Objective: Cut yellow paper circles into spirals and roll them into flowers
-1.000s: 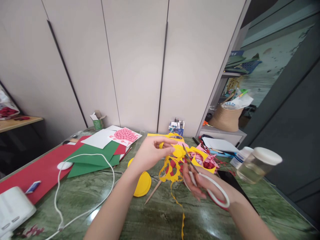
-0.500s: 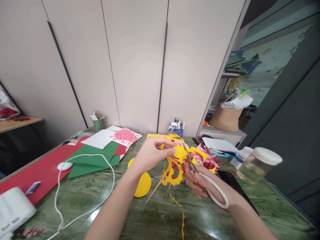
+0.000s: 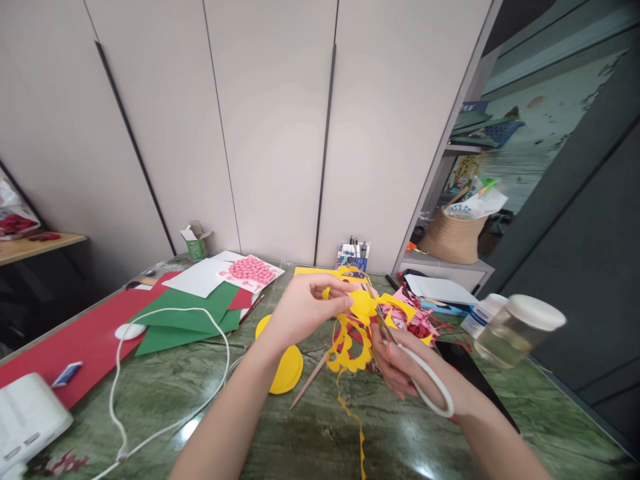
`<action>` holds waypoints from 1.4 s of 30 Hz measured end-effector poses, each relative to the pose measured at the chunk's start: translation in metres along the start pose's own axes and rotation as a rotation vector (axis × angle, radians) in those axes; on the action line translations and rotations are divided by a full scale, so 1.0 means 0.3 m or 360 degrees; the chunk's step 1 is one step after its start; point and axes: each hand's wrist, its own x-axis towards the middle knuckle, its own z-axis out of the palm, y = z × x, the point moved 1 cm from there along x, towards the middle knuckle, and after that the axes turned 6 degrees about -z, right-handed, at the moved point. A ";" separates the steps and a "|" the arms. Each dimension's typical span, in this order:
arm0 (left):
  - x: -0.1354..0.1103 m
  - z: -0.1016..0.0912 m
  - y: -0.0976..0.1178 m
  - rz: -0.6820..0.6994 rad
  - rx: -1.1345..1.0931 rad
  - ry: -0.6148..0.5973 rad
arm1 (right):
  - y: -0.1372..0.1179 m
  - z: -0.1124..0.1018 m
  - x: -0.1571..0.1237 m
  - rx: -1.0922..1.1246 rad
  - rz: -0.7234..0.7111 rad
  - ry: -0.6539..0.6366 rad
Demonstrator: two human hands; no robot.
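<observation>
My left hand [image 3: 315, 300] pinches a piece of yellow paper [image 3: 363, 305] with a scalloped edge. Around the handles of a pair of scissors [image 3: 431, 377] my right hand [image 3: 400, 363] is closed, and the blades lie against the right edge of that paper. A looped, scalloped strip of yellow paper [image 3: 356, 360] hangs below, with a thin tail trailing to the near side. Yellow paper rounds [image 3: 287, 370] lie on the table beside my left forearm. A pointed wooden stick [image 3: 310, 380] rests between the rounds and the strip.
Pink and red paper scraps [image 3: 420, 323] lie behind my right hand. A lidded jar [image 3: 517, 330] and a black tablet [image 3: 475, 380] are at right. Green paper [image 3: 190, 320], a red sheet [image 3: 95, 353], a white cable [image 3: 117, 400] and a white charger [image 3: 33, 423] occupy the left.
The yellow paper has shifted and turned slightly in my left hand, and the hanging strip has swung a little. The scissors have moved slightly at its edge.
</observation>
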 end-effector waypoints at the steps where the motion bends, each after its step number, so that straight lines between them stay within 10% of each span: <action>1: 0.000 -0.002 0.000 0.0008 0.0008 -0.0007 | -0.003 -0.002 -0.001 -0.0002 0.0014 -0.0008; 42: -0.022 -0.039 0.014 0.0080 0.0537 -0.0184 | -0.015 -0.071 -0.060 -0.0592 0.0451 -0.0272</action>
